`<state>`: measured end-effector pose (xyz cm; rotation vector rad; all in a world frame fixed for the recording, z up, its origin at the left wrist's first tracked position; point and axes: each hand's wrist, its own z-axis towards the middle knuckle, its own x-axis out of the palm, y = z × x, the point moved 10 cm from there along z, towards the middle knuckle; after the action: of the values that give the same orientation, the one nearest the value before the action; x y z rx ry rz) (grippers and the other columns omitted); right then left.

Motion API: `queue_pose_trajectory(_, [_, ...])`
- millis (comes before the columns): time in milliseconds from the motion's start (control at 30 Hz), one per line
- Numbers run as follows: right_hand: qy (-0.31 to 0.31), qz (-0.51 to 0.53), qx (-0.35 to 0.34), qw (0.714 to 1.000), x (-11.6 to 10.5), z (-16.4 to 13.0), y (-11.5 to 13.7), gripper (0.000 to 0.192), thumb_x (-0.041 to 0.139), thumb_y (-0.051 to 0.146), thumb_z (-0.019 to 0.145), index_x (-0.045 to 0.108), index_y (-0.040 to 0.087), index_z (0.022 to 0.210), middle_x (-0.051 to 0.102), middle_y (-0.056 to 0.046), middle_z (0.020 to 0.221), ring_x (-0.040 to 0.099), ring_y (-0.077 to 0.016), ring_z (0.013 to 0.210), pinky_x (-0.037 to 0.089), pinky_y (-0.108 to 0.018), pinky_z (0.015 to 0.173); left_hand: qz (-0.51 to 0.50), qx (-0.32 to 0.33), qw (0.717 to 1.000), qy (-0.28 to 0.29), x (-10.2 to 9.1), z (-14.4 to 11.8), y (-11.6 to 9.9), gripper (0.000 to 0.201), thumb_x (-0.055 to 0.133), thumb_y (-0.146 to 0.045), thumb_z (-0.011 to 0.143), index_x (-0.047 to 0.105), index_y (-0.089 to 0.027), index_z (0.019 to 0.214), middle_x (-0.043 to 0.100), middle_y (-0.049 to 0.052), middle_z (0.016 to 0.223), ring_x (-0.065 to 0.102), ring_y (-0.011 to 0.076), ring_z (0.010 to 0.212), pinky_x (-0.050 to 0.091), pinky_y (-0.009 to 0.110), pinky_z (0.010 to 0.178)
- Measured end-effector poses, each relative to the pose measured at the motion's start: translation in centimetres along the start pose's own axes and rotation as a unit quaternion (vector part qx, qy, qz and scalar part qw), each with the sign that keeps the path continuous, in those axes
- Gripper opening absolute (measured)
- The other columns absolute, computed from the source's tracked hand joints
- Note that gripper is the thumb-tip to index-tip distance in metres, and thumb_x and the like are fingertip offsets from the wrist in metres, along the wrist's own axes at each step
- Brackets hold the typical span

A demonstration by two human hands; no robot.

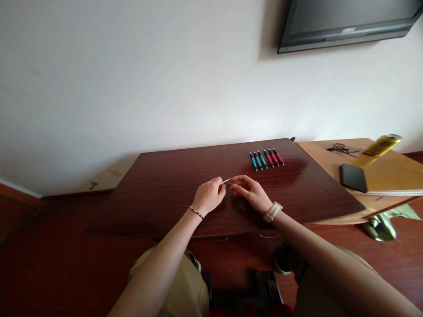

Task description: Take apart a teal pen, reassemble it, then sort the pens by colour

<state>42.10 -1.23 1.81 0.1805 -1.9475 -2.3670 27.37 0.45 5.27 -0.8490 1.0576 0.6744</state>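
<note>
My left hand (211, 193) is closed, with thumb and forefinger pinching a thin, light-coloured stick (226, 181) that looks like a pen part; most of it is hidden by the fingers. Just to the right, my right hand (249, 190) has its thumb and forefinger apart. Its forefinger is close to the stick's far tip; whether they touch I cannot tell. A small dark piece (229, 185) shows between the two hands, too small to name. Beyond my right hand lie three teal pens (258, 160) and three pink-red pens (273, 157) in a row.
Both hands are over a dark reddish wooden table (172, 176) against a white wall. On the lighter cabinet (317, 154) at right are a black phone-like slab (353, 177), a coiled black cable (342, 149) and a yellow can (383, 144). A television (350, 22) hangs above.
</note>
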Motion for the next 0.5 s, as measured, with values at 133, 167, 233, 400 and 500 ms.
queue_pose_trajectory(133, [0.037,0.029,0.001,0.999,1.3,0.0,0.1,0.038,0.075,0.046,0.09,0.066,0.024,0.119,0.075,-0.006,0.107,0.071,-0.0207,0.096,0.058,-0.035,0.087,0.002,0.045,0.999,0.023,0.5,-0.6,-1.1,0.015,0.048,-0.03,0.104,0.058,-0.023,0.096,0.073,0.007,0.096,0.071,0.0236,0.083,0.048,0.032,0.07])
queue_pose_trajectory(167, [0.041,0.023,-0.004,0.999,1.4,0.0,0.1,0.035,0.075,0.047,0.09,0.068,0.023,0.115,0.075,-0.006,0.107,0.071,-0.021,0.097,0.057,-0.035,0.089,0.001,0.051,0.998,0.026,0.6,-0.8,-1.2,0.014,0.048,-0.03,0.104,0.059,-0.022,0.097,0.073,0.007,0.097,0.071,0.0239,0.083,0.048,0.032,0.071])
queue_pose_trajectory(233, [0.04,0.001,-0.013,0.999,1.5,0.0,0.2,0.032,0.075,0.049,0.089,0.07,0.023,0.106,0.075,-0.006,0.104,0.07,-0.021,0.095,0.056,-0.035,0.089,-0.001,0.058,0.998,0.03,0.6,-0.9,-1.4,0.014,0.049,-0.03,0.104,0.059,-0.022,0.098,0.073,0.008,0.097,0.071,0.0241,0.084,0.049,0.032,0.073])
queue_pose_trajectory(400, [0.009,-0.024,-0.021,0.999,0.7,0.3,0.3,0.033,0.072,0.054,0.09,0.068,0.022,0.099,0.072,-0.004,0.093,0.068,-0.02,0.084,0.055,-0.034,0.081,-0.024,0.063,0.997,0.024,0.1,-1.2,-1.2,0.016,0.048,-0.03,0.104,0.059,-0.023,0.095,0.071,0.006,0.093,0.069,0.0222,0.082,0.047,0.031,0.072])
queue_pose_trajectory(500, [-0.013,-0.015,-0.01,1.0,0.0,0.3,0.3,0.034,0.073,0.054,0.09,0.067,0.022,0.097,0.07,-0.003,0.089,0.066,-0.0189,0.079,0.054,-0.033,0.077,-0.039,0.061,0.997,0.016,-0.4,-1.4,-0.6,0.018,0.048,-0.031,0.104,0.059,-0.023,0.092,0.07,0.005,0.09,0.068,0.021,0.079,0.046,0.03,0.071])
